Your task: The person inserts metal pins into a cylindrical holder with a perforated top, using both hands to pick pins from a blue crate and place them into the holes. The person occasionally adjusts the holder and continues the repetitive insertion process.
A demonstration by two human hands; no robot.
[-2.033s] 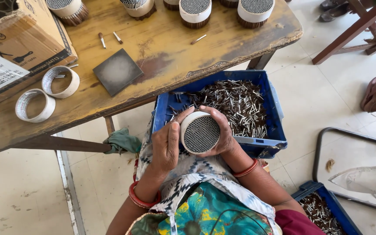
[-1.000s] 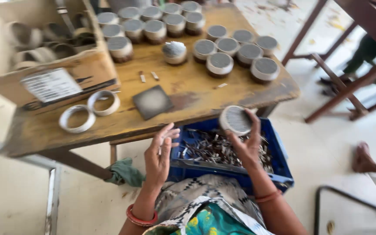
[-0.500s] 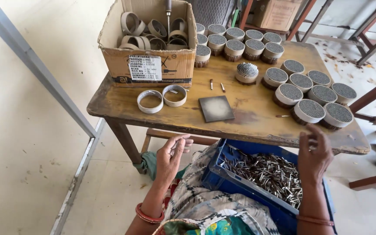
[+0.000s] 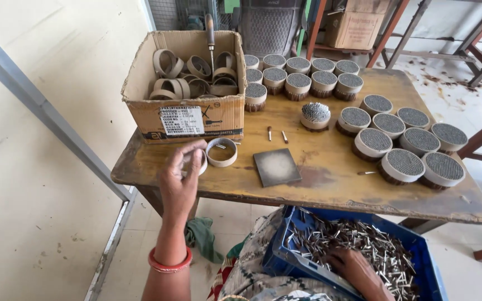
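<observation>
My left hand reaches over the left front of the wooden table, with its fingers spread above an empty cardboard ring that it mostly hides. A second empty ring lies just right of it. In my lap sits a blue crate full of small metal pins. My right hand lies palm down in them, fingertips buried in the pile.
A cardboard box at the back left holds several empty rings and a wooden-handled tool. Several pin-filled rings stand at the back and right. A dark square plate lies mid-table, and a green cloth hangs below.
The filled ring I held over the crate now stands on the table with the others. My left hand rose to the empty rings, and my right hand dropped into the pins.
</observation>
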